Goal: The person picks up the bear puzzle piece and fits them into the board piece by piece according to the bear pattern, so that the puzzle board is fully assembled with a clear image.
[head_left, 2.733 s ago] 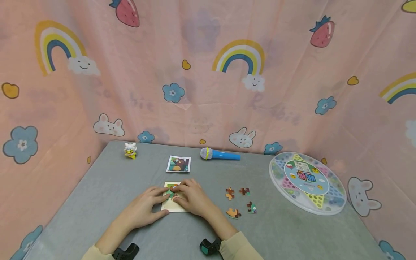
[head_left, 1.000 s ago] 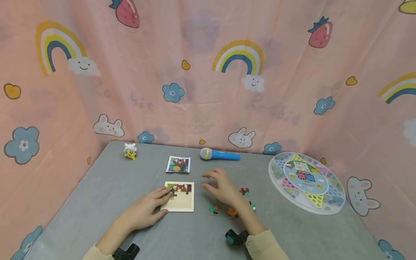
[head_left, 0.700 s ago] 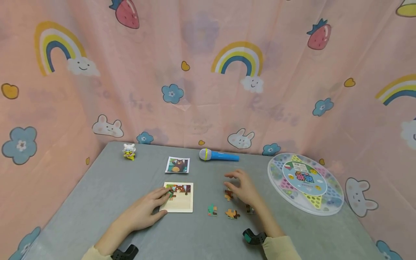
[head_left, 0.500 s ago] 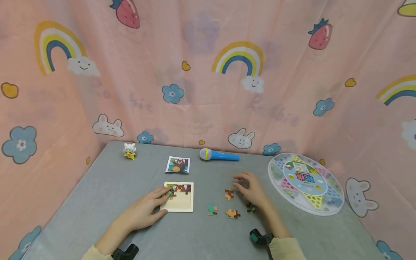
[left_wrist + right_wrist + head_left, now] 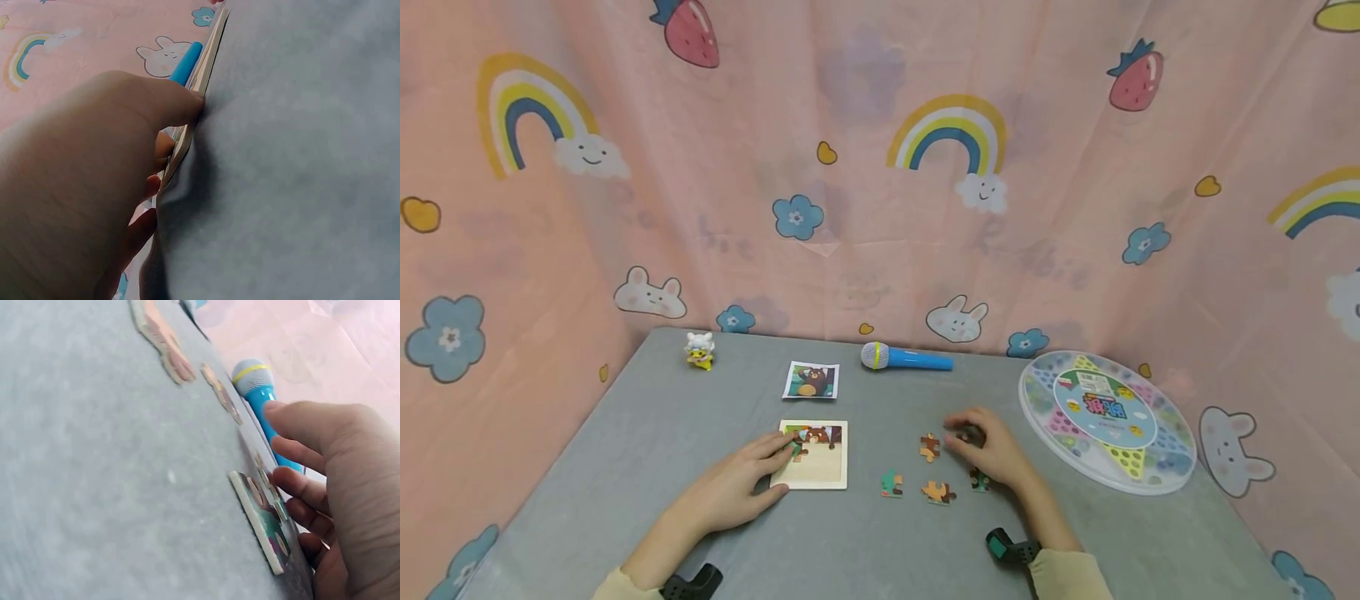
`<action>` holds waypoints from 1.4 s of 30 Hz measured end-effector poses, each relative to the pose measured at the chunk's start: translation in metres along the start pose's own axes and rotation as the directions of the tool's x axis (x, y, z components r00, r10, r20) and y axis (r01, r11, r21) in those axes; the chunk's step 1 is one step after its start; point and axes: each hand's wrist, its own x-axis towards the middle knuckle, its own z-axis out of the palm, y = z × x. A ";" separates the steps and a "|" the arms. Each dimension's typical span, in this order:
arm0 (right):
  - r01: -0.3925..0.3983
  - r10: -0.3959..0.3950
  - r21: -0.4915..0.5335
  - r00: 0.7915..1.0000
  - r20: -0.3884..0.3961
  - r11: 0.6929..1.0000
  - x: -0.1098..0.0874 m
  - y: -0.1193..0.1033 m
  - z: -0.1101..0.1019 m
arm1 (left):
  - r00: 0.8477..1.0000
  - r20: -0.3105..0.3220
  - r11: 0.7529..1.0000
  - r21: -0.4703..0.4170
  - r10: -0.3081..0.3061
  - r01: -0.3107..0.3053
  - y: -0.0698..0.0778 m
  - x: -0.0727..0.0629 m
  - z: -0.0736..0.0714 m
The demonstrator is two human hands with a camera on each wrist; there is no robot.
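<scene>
A pale wooden puzzle tray (image 5: 823, 477) lies before me, with fitted pieces showing a bear's head along its top. My left hand (image 5: 741, 487) rests on its left side, fingers lying straight over the edge and thumb by the lower corner. On the right, my right hand (image 5: 988, 450) hovers low over a puzzle piece (image 5: 973, 434), fingers bent loosely and thumb apart from them; most of that piece is hidden. Nearby lie a brown piece (image 5: 929, 447), a green piece (image 5: 891, 483), an orange-brown piece (image 5: 938, 492) and a dark piece (image 5: 979, 480), partly covered by the wrist.
Behind the tray lies a bear picture card (image 5: 811, 380). A blue toy microphone (image 5: 917, 359) is at the back, a small figurine (image 5: 700, 350) at the back left. A round Chinese checkers board (image 5: 1108, 421) occupies the right side of the grey table (image 5: 647, 433).
My right hand has left the tray and moved right to the far-right loose piece. A green piece now lies left of the others. My left hand has stayed on the tray.
</scene>
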 end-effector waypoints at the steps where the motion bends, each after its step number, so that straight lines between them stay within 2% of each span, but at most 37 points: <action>1: 0.012 -0.012 -0.007 1.000 0.005 1.000 -0.001 0.001 0.000 | 1.000 -0.001 1.000 -0.003 0.003 -0.003 0.000 0.000 0.000; 11: 0.073 -0.069 -0.073 0.996 0.055 0.995 -0.005 -0.001 0.003 | 1.000 -0.005 1.000 -0.006 0.009 -0.009 -0.001 -0.001 0.000; 24: 0.108 -0.104 -0.091 0.994 0.041 0.990 -0.001 -0.006 0.006 | 1.000 -0.011 1.000 -0.018 0.013 -0.013 -0.003 -0.001 0.002; 32: 0.165 -0.163 -0.128 0.986 0.023 0.978 -0.001 -0.004 0.007 | 1.000 -0.008 1.000 -0.016 0.018 -0.018 -0.002 0.000 0.002; 42: 0.105 -0.096 -0.159 0.993 0.064 0.982 0.000 -0.008 0.006 | 1.000 -0.001 1.000 -0.012 0.000 0.000 -0.001 0.001 0.001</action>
